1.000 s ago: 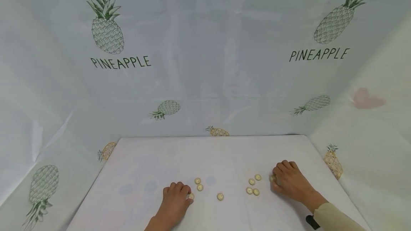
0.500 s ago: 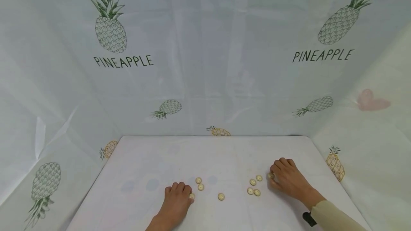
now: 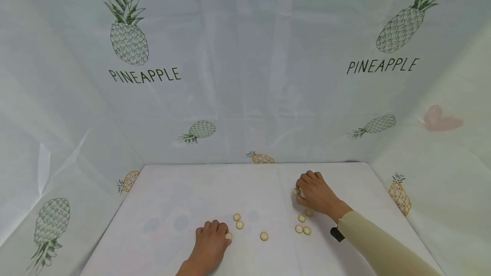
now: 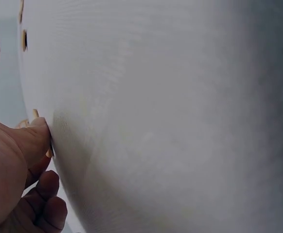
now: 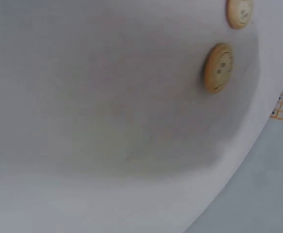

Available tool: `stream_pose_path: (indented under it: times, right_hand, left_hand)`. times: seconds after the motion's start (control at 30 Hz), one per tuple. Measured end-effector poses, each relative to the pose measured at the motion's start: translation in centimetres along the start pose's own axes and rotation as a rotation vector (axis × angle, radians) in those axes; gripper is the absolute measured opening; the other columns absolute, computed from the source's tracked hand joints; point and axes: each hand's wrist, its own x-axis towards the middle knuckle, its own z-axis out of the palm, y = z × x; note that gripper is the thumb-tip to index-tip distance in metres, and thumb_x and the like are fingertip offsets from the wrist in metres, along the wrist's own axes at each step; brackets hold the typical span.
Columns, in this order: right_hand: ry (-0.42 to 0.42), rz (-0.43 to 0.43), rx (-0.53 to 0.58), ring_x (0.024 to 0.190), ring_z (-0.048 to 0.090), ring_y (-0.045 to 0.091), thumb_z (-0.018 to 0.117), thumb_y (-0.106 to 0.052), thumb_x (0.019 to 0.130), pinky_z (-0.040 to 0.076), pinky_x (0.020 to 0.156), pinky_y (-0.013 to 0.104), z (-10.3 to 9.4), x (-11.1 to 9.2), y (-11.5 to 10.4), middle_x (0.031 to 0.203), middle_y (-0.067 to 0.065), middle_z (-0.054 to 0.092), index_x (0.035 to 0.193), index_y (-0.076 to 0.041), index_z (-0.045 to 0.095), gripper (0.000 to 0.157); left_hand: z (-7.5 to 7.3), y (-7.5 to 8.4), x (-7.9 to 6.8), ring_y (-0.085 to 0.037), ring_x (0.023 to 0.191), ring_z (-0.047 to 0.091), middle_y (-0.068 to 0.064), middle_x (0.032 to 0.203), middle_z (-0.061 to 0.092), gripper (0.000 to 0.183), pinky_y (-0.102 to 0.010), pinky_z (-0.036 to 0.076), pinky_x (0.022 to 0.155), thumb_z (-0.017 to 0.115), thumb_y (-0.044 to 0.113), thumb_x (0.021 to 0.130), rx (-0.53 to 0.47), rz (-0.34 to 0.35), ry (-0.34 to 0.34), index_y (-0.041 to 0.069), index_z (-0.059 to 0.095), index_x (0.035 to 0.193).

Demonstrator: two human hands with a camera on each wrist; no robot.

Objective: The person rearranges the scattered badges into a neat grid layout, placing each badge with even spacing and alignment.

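My left hand (image 3: 209, 244) pinches a pale wooden button (image 3: 228, 236) down at the table, left of the middle. From the left wrist view, the thumb and finger (image 4: 37, 138) cover most of that button. Farther back on the right side, my right hand (image 3: 316, 193) holds another wooden button (image 3: 297, 191) between thumb and fingertips. Just beyond the left hand lie two loose buttons, one (image 3: 236, 217) behind the other (image 3: 239, 225). A single button (image 3: 264, 236) lies between the hands. The right wrist view shows a round button (image 5: 219, 67) with small holes, lying on the cloth.
Below the right hand, several buttons lie in two pairs, among them a front one (image 3: 298, 228) and a back one (image 3: 309, 212) partly under the wrist. The white-covered table (image 3: 172, 195) meets a pineapple-print curtain (image 3: 245, 97) at the back and sides.
My right hand has moved left and toward the back of the table, taking its button along. The left hand stays in place, pinching its button.
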Motion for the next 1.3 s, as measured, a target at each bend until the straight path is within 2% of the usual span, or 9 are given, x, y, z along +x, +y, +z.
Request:
stream_pose_path:
  times: [0.2, 0.4, 0.57, 0.7, 0.87, 1.3]
  right_hand:
    - [-0.004, -0.021, 0.047, 0.09, 0.048, 0.021, 0.078, -0.026, 0.087, 0.041, 0.085, 0.044, 1.5, 2.8, -0.8, 0.091, -0.002, 0.06, 0.091, -0.015, 0.067, 0.016]
    - [-0.053, -0.017, 0.076, 0.091, 0.05, 0.023, 0.078, -0.026, 0.088, 0.043, 0.086, 0.046, 2.8, 4.3, -1.5, 0.092, 0.0, 0.061, 0.092, -0.014, 0.068, 0.016]
    - [-0.117, 0.011, 0.09, 0.093, 0.05, 0.023, 0.077, -0.028, 0.092, 0.043, 0.087, 0.047, 3.7, 4.8, -1.8, 0.095, 0.0, 0.062, 0.094, -0.013, 0.068, 0.017]
    - [-0.158, 0.026, 0.123, 0.091, 0.048, 0.023, 0.073, -0.027, 0.094, 0.043, 0.087, 0.049, 4.2, 5.0, -2.0, 0.094, 0.001, 0.061, 0.092, -0.013, 0.066, 0.016]
    - [-0.191, 0.033, 0.114, 0.09, 0.048, 0.023, 0.071, -0.031, 0.095, 0.044, 0.087, 0.049, 4.6, 5.3, -2.2, 0.096, 0.002, 0.062, 0.092, -0.014, 0.065, 0.018]
    - [-0.223, 0.08, 0.137, 0.089, 0.047, 0.022, 0.071, -0.031, 0.095, 0.042, 0.085, 0.047, 4.5, 5.5, -2.5, 0.097, 0.001, 0.064, 0.093, -0.015, 0.069, 0.017]
  left_hand:
    - [-0.5, 0.1, 0.1, -0.016, 0.084, 0.043, 0.004, 0.09, 0.049, 0.03, -0.044, 0.041, 0.075, 0.082, 0.035, 0.091, -0.01, -0.009, -0.034, 0.016, 0.061, 0.1]
    - [-0.6, 0.2, 0.3, -0.016, 0.085, 0.042, 0.004, 0.091, 0.05, 0.03, -0.044, 0.041, 0.075, 0.081, 0.036, 0.091, -0.014, -0.025, -0.056, 0.017, 0.061, 0.1]
    - [-0.7, 0.2, 0.4, -0.017, 0.083, 0.043, 0.002, 0.091, 0.052, 0.032, -0.045, 0.043, 0.072, 0.082, 0.037, 0.09, 0.015, 0.002, -0.046, 0.015, 0.062, 0.1]
    - [-0.6, -0.1, 0.4, -0.017, 0.083, 0.041, 0.002, 0.093, 0.052, 0.031, -0.046, 0.042, 0.073, 0.082, 0.036, 0.091, -0.02, -0.011, -0.074, 0.015, 0.062, 0.103]
    - [-0.4, -0.3, 0.4, -0.016, 0.084, 0.039, 0.004, 0.094, 0.051, 0.031, -0.045, 0.041, 0.075, 0.082, 0.036, 0.091, -0.06, -0.031, -0.095, 0.017, 0.062, 0.105]
    - [-0.2, -0.5, 0.4, -0.017, 0.086, 0.037, 0.005, 0.095, 0.05, 0.03, -0.047, 0.041, 0.078, 0.082, 0.036, 0.092, -0.078, -0.054, -0.109, 0.018, 0.062, 0.106]
